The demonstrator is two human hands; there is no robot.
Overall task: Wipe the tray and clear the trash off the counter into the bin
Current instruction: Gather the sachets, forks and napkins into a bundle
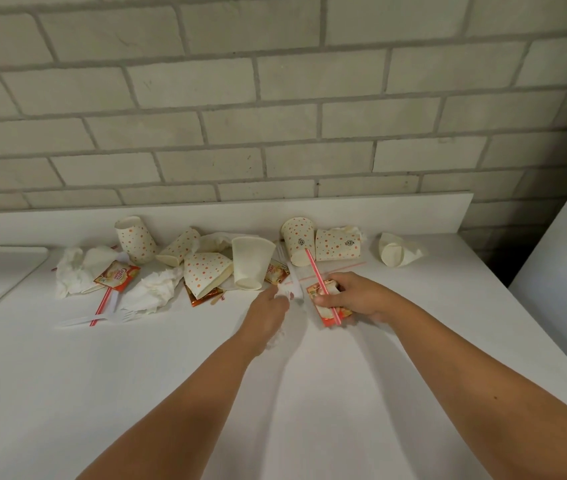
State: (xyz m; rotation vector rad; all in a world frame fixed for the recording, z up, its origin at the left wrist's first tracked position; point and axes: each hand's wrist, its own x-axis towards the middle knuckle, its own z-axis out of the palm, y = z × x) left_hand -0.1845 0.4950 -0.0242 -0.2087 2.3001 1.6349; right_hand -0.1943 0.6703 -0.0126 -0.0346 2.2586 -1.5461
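Note:
Trash lies along the back of the white counter (275,393): several dotted paper cups (135,239), a plain cup (251,266), crumpled napkins (152,289), sachets (117,274), straws and a plastic fork (102,318). My right hand (354,297) grips an orange sachet (330,310) together with a red striped straw (320,282). My left hand (270,306) pinches a white plastic utensil (294,285) and some crumpled white tissue. No bin shows.
A grey brick wall rises behind the counter. A white raised edge (1,271) sits at the far left. A crushed plain cup (396,254) lies at the back right. The counter ends at the right beside a white panel (566,271).

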